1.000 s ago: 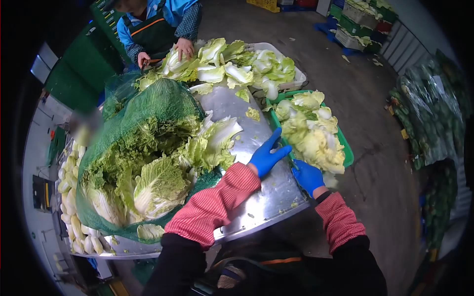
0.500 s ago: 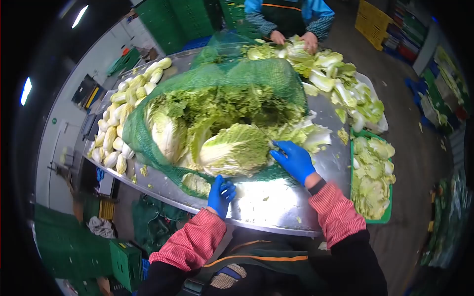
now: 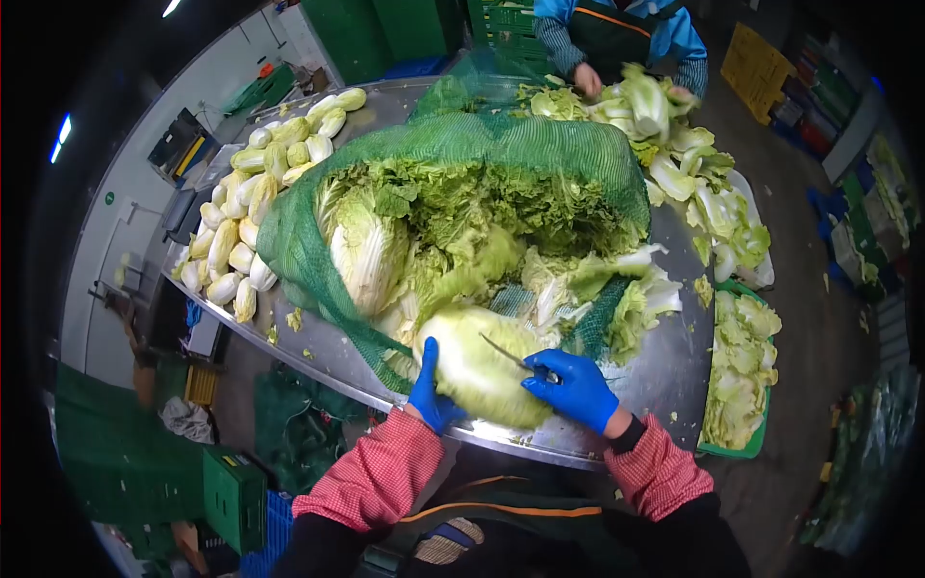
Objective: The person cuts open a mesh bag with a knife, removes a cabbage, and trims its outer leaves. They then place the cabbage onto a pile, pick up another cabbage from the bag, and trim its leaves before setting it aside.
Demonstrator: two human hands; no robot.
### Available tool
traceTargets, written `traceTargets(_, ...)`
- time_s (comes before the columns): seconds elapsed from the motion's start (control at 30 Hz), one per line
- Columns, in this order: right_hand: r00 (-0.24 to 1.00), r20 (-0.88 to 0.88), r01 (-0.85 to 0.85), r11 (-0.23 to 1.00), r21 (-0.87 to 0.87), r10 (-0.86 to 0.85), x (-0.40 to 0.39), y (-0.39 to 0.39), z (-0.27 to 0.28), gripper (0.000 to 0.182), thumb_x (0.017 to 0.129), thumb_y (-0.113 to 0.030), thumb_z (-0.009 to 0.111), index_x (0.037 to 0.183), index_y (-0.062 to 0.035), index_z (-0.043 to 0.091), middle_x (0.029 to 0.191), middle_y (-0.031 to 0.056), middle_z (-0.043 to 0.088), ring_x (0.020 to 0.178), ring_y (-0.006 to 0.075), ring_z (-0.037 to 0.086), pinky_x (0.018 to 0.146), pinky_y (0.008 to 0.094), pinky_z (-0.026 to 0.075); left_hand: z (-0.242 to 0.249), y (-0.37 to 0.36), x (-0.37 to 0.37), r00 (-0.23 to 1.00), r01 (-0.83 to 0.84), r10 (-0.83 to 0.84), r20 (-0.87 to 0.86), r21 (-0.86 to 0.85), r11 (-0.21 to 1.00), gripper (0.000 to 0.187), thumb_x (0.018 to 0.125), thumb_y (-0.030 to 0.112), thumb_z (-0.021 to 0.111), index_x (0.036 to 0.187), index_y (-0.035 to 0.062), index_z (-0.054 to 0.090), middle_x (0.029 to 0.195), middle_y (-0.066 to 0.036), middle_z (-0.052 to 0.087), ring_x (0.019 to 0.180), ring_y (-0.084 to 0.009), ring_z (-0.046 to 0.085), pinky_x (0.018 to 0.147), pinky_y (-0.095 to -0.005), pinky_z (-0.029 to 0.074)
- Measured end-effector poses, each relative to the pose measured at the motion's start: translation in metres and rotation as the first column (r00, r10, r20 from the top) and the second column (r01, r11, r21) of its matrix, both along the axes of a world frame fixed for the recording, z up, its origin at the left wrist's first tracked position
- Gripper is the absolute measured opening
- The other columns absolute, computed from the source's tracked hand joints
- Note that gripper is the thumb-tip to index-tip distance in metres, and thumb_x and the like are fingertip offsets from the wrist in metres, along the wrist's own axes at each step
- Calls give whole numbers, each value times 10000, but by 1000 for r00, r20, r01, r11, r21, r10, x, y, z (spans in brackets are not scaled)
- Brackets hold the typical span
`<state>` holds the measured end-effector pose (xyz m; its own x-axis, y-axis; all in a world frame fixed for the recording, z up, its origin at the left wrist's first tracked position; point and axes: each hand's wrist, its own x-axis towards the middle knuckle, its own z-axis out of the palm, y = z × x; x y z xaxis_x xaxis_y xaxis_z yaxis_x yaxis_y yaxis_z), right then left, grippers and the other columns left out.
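A pale cabbage [image 3: 479,374] is held at its left end by the left grip [image 3: 433,395], which is closed on it with the thumb against its side. A small knife [image 3: 501,350] is clasped in the right grip [image 3: 576,389], its blade pointed left over the cabbage; whether the leaves are touched by the edge cannot be told. Beyond both grips, a green mesh bag [image 3: 472,140] of leafy cabbages [image 3: 368,258] is spread on the metal table [image 3: 665,390]. Trimmed cabbages [image 3: 231,231] are heaped well left of the left grip. Right of the right grip, a green crate [image 3: 758,442] is filled with loose leaves [image 3: 740,361].
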<state>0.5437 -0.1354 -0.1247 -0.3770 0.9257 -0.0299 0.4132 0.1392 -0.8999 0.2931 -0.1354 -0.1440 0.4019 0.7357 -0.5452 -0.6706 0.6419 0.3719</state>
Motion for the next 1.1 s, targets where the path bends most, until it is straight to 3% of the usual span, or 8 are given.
traceTargets(0.23, 980, -27, 185, 959, -215, -195, -18, 11, -67, 616, 849, -448, 682, 1244, 8, 559, 1114, 185, 650, 903, 238, 649, 821, 347, 510, -36, -23, -4, 961, -190, 184, -208, -10, 982, 640, 897, 341, 639, 1418, 77, 376, 1350, -165, 511, 1199, -332, 540, 982, -487, 469)
traceTargets(0.47, 839, -223, 428, 854, -294, -497, 9, -60, -64, 572, 846, -235, 718, 1299, 40, 503, 1062, 108, 651, 923, 148, 611, 791, 310, 519, -8, 3, 24, 852, 160, -10, -523, 244, 957, 668, 827, 154, 707, 1390, 24, 372, 1209, -146, 593, 1062, -272, 618, 900, -404, 520)
traceTargets(0.6, 556, -435, 518, 704, -485, -709, 84, -106, -62, 364, 889, -206, 645, 1201, -29, 580, 864, 12, 627, 664, 77, 555, 580, 232, 484, 38, 36, 95, 699, 541, -36, -715, 495, 680, 1065, 660, 240, 873, 1467, 9, 219, 1357, -184, 455, 1218, -266, 494, 1026, -384, 426)
traceTargets(0.67, -82, -800, 622, 597, -507, -594, 134, -105, -89, 211, 903, -127, 591, 1100, -54, 608, 757, -16, 576, 585, 43, 505, 463, 214, 429, 25, 56, 131, 470, 809, 229, -852, 520, 275, 1243, 571, 415, 894, 1494, 19, 161, 1398, -249, 402, 1300, -350, 408, 1091, -413, 334)
traceTargets(0.73, -6, -586, 778, 364, -512, -810, 178, -113, -33, 168, 918, -98, 538, 1074, -63, 590, 724, -33, 516, 550, 43, 464, 427, 208, 411, 19, 61, 175, 254, 961, 308, -917, 276, 31, 1258, 562, 461, 871, 1495, 18, 153, 1408, -292, 376, 1290, -414, 406, 1071, -439, 353)
traceTargets(0.83, 328, -371, 824, 455, -337, -869, 202, -129, -44, 212, 912, -91, 523, 1119, -88, 565, 744, -35, 482, 548, 51, 439, 437, 210, 421, 42, 25, 235, -37, 999, 440, -897, -22, 39, 1254, 568, 528, 834, 1486, -5, 165, 1377, -325, 398, 1260, -469, 416, 1045, -485, 368)
traceTargets(1.03, 494, -460, 409, 664, -626, -738, 165, -123, -87, 462, 959, -178, 492, 1416, -189, 430, 817, -15, 468, 679, 81, 507, 606, 269, 549, 7, 68, 197, 219, 974, 189, -957, 226, 20, 1258, 564, 560, 851, 1459, -54, 214, 1384, -302, 415, 1278, -387, 446, 1076, -413, 361)
traceTargets(1.1, 661, -185, 497, 609, -618, -727, 159, -118, -64, 411, 971, -234, 479, 1369, -130, 458, 797, 62, 547, 674, 137, 569, 605, 305, 539, 5, 79, 192, 229, 971, 78, -970, 233, 51, 1227, 585, 538, 853, 1455, -58, 225, 1411, -277, 403, 1312, -343, 424, 1091, -385, 342)
